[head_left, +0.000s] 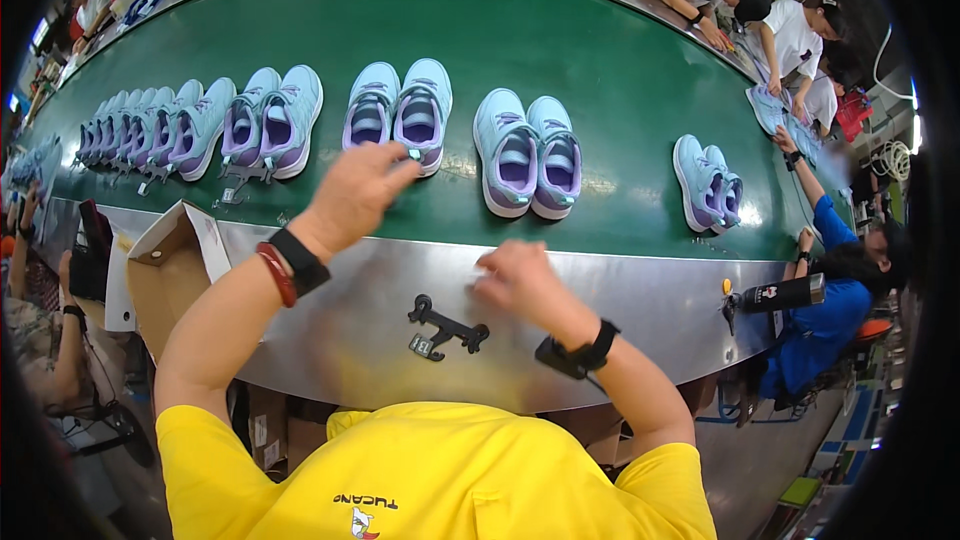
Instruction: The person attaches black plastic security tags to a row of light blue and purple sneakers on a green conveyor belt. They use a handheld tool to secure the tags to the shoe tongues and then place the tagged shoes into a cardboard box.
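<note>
My left hand (362,190) reaches over the heel end of a light-blue and purple pair of sneakers (423,105). Its fingers are drawn together by the heels; whatever they pinch is hidden. Over the metal ledge, my right hand (520,278) is loosely curled and slightly blurred, thumb and forefinger apart, with nothing visible between them. Below and between the hands lies a black plastic shoe hanger (447,328) with a small tag. Just beyond my right hand, another matching pair of sneakers (515,155) stands with its heels towards me.
A row of matching sneakers (200,125), some with hangers at their heels, stretches left along the green belt (620,70). Another pair (705,185) stands to the right. An open cardboard box (175,270) is at the left, a black bottle (785,293) at the right. Co-workers (830,290) line the belt.
</note>
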Tool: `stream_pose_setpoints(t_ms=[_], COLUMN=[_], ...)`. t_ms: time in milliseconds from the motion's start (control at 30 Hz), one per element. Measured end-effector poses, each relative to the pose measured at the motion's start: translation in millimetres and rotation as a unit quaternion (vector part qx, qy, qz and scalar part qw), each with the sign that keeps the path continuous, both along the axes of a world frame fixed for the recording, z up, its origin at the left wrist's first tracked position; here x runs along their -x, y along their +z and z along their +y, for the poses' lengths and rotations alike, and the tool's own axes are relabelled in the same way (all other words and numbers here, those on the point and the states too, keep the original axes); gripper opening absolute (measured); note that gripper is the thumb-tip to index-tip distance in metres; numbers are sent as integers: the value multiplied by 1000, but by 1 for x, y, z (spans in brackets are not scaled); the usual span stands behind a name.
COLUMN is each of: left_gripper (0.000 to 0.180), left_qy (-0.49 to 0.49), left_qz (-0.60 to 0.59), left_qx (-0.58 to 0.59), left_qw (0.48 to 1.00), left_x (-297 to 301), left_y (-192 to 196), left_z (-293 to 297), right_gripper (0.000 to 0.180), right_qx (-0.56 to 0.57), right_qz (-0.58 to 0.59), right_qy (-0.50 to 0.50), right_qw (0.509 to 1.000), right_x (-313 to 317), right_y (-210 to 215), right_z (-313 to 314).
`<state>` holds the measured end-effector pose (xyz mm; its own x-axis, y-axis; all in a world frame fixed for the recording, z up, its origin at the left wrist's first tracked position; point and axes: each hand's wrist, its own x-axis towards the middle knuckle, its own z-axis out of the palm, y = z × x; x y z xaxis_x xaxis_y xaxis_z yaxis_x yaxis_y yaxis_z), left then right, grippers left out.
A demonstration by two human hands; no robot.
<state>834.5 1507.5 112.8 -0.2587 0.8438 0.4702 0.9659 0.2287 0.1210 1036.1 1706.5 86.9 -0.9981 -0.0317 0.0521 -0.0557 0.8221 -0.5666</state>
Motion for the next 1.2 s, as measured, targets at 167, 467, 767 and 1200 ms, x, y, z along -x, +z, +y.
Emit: stream_pose_setpoints(t_ms=[167,467,767,1200], left_gripper=[38,14,14,15], left_qy=[-36,-54,-90,-56], left_qz=[-171,-275,-243,-267], left_qx=[4,23,1,-18], left_qw=[985,960,966,962], left_x=[-47,-40,-56,-59], left_y=[-16,-56,-59,-55], left_z=[77,126,106,114], right_gripper=[43,29,24,32], right_qx=[-62,-33,449,429], right_qz=[-30,-70,-118,-113], right_qy=[79,57,-201,-254], right_qw=[995,995,863,860], right_x=[-28,-38,-43,-39], right_y=[3,-10,-14,-13], right_z=[-45,-29,23,27])
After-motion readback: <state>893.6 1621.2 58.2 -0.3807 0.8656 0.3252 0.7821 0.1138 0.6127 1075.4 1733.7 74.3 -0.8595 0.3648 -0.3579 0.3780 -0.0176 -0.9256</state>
